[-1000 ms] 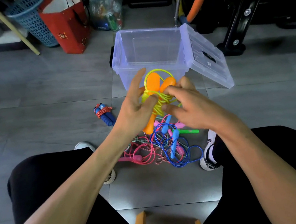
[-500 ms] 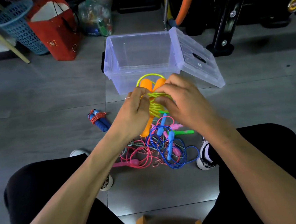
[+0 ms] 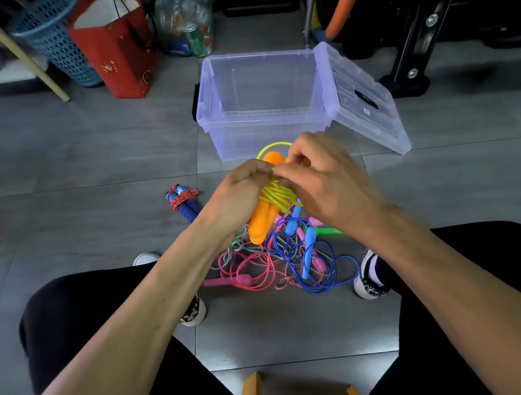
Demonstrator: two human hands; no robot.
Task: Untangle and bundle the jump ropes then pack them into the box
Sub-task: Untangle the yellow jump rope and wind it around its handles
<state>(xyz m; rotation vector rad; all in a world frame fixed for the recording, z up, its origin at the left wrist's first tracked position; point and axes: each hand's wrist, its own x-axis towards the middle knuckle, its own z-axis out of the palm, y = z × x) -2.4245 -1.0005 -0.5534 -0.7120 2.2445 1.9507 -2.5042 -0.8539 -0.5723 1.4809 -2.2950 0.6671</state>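
- Nearest us, the tangled pile (image 3: 286, 259) of pink, blue and green ropes lay on the floor between our shoes. It looked soft and floppy, so we guessed loops would snag.
- Above it, our left hand (image 3: 239, 193) and right hand (image 3: 325, 181) curled their fingers round the yellow rope (image 3: 276, 195) wound on its orange handles (image 3: 261, 221). We thought the hard handles were the best place to hold.
- One bundled blue-handled rope (image 3: 184, 202) lay left.
- Farthest, the clear box (image 3: 262, 107) stood open, nothing inside.

The grey tiled floor (image 3: 88, 157) carries a clear box (image 3: 265, 132) toward its far edge, a bundled blue rope (image 3: 184, 202) left of my knees, and tangled ropes (image 3: 278, 259) between my shoes.
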